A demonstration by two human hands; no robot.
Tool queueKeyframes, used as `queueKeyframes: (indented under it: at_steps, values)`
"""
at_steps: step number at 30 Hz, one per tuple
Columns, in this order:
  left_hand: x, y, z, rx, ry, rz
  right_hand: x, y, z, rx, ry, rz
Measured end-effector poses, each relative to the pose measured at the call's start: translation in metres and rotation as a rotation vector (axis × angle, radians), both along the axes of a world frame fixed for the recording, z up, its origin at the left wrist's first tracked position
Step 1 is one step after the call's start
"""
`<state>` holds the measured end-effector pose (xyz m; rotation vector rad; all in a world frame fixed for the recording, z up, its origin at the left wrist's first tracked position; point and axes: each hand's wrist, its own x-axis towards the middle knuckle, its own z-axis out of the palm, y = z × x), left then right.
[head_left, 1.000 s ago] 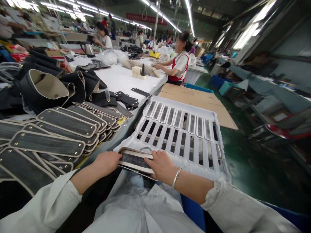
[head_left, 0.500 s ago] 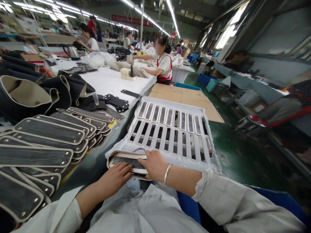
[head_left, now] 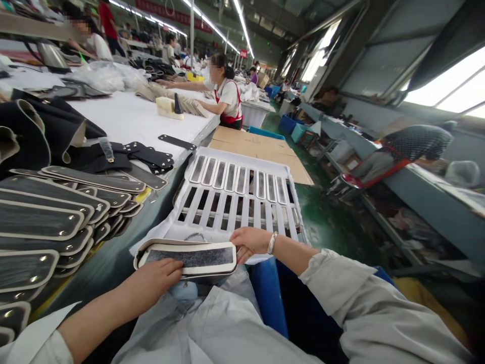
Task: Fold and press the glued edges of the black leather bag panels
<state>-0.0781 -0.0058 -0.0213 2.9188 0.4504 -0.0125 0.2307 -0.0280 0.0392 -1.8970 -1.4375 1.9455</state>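
In front of my body lies an oblong dark grey panel (head_left: 210, 259) with a broad cream border, set in a curved cream-edged piece whose rim rises at the left end. My left hand (head_left: 157, 278) grips its near edge, fingers on top, the thumb hidden. At the right end, my right hand (head_left: 252, 242) holds the border between thumb and fingers. Just beyond it stands a white slotted rack (head_left: 242, 222); along its far row lie several small cream-edged dark strips (head_left: 230, 178).
Cream-edged dark straps (head_left: 41, 217) with metal studs pile up at the left. Black pieces (head_left: 151, 156) lie behind them on the white table (head_left: 129, 108). A cardboard sheet (head_left: 261, 149) is past the rack. Another person (head_left: 229, 96) works at the table; someone bends over at right (head_left: 413, 141).
My right hand has slid from the middle of the panel to its right end, uncovering the dark centre. My left hand stays on the near edge. The view has turned right.
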Motion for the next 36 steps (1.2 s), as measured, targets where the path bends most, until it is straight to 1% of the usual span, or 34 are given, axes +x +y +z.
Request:
queueKeyframes:
  at_steps: [1,3,5,6,7,11,12,14,16,19,24,27,30,33,34,36]
  values:
    - [0.0,0.001,-0.001,0.001,0.019,-0.015,0.006,-0.006,-0.002,-0.044,0.05,-0.03]
    - [0.002,0.003,0.0,0.002,0.058,-0.034,0.016,-0.017,-0.004,-0.131,0.143,-0.144]
    - [0.003,0.004,0.004,-0.004,0.082,-0.032,0.021,-0.026,-0.009,-0.19,0.18,-0.275]
    - [0.005,0.003,0.008,-0.007,0.093,-0.022,0.021,-0.029,-0.014,-0.201,0.165,-0.31]
    - [0.006,0.003,0.012,-0.013,0.104,-0.012,0.02,-0.032,-0.02,-0.197,0.122,-0.3]
    - [0.018,-0.004,0.03,-0.035,0.159,0.035,0.006,-0.041,-0.051,-0.201,-0.106,-0.111]
    - [0.024,-0.006,0.033,-0.029,0.174,0.051,0.002,-0.043,-0.056,-0.211,-0.136,-0.087]
    - [0.036,-0.011,0.035,-0.001,0.221,0.074,-0.004,-0.045,-0.062,-0.209,-0.13,-0.094]
    - [0.049,-0.015,0.032,0.036,0.277,0.091,-0.006,-0.047,-0.06,-0.164,-0.105,-0.113]
    - [0.061,-0.016,0.025,0.063,0.31,0.097,-0.002,-0.052,-0.051,-0.097,-0.078,-0.128]
    - [0.062,-0.008,0.022,0.048,0.248,0.018,0.005,-0.055,-0.039,-0.03,0.015,-0.14]
    - [0.062,-0.001,0.021,0.004,0.218,-0.032,0.006,-0.052,-0.035,-0.048,0.036,-0.172]
    - [0.063,0.002,0.018,0.007,0.185,-0.032,0.001,-0.049,-0.028,-0.051,0.035,-0.197]
    - [0.062,-0.001,0.023,0.046,0.163,-0.013,-0.011,-0.049,-0.018,-0.047,-0.115,-0.166]
    - [0.061,-0.001,0.027,0.054,0.16,-0.021,-0.015,-0.05,-0.016,-0.004,-0.234,-0.147]
    - [0.06,0.0,0.036,0.063,0.134,-0.083,-0.017,-0.048,-0.016,0.124,-0.324,-0.089]
